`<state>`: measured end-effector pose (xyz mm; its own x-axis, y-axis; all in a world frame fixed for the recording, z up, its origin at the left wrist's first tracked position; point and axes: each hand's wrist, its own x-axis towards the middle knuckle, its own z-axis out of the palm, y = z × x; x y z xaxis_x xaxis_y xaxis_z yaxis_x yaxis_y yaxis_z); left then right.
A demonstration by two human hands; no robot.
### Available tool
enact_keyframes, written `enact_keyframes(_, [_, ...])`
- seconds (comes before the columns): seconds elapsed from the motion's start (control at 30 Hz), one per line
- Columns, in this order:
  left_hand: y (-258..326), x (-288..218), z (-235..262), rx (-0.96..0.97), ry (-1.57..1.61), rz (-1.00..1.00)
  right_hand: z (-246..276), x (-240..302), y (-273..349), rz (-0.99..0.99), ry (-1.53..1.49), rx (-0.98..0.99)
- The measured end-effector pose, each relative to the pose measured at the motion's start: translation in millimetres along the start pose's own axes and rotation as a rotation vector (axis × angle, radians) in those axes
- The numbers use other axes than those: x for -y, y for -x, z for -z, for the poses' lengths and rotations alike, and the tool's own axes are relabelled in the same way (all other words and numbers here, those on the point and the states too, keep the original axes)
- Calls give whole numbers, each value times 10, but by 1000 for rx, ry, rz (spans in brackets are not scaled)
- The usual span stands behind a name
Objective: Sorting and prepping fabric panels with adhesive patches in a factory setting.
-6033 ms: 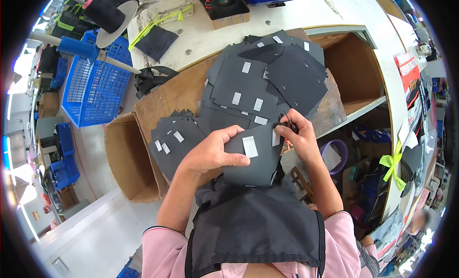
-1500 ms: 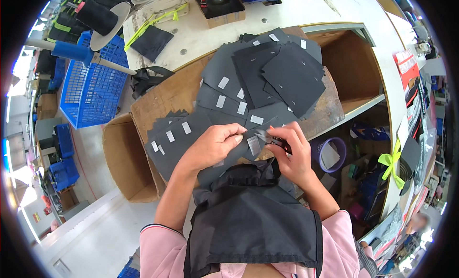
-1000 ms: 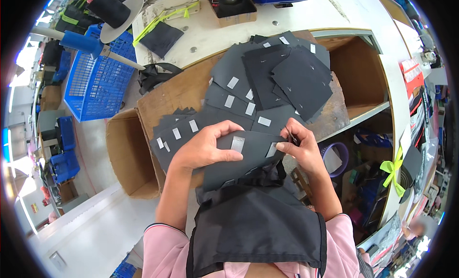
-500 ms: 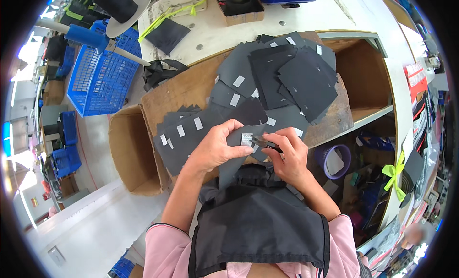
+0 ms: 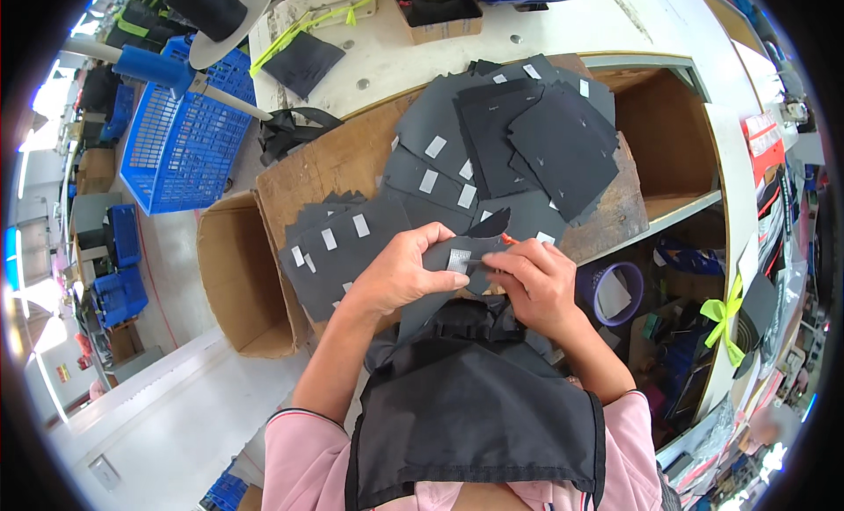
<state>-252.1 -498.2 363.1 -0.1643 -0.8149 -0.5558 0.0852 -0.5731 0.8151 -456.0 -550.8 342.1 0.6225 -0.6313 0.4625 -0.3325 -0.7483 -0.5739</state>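
My left hand (image 5: 406, 269) pinches a dark grey fabric piece (image 5: 488, 241) between thumb and fingers, its upper edge folded up. A white printed label (image 5: 458, 260) sits on this piece, right beside my left thumb. My right hand (image 5: 538, 278) is closed on small thread snips, mostly hidden by the fingers and a little blurred; a bit of orange shows above the fingers. The fingertips are close to the label's right side. Beyond my hands lie stacked grey fabric pieces with white labels (image 5: 347, 239) and a pile of darker pieces (image 5: 563, 142).
The pieces lie on a worn wooden board (image 5: 303, 181). An open cardboard box (image 5: 251, 282) stands left of it, with a blue plastic basket (image 5: 180, 146) farther back. At right, a purple bin (image 5: 618, 294) sits below the white table (image 5: 413, 67). A thread cone (image 5: 207, 8) stands far left.
My right hand has shifted slightly right and turned, so the snips' dark blades no longer show plainly. The fabric piece in my left hand has tilted, its top edge folding differently.
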Motion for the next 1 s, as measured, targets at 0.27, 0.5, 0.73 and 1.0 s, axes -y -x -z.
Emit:
enact_keyframes(0.27, [-31,-35,-62,-18,-18,2,-20,14,11,-143,-146,-1])
enact_keyframes(0.5, [-37,-54,-8,-62,-25,-25,-70,15,-33,-104,-186,-111])
enact_keyframes(0.73, [11,-233,89,-185,131,-234,38,29,52,-908,-1046,-131])
enact_keyframes(1.0, [-121,143,51,-357,613,-349,-399,-190,202,-1446,-1468,-143])
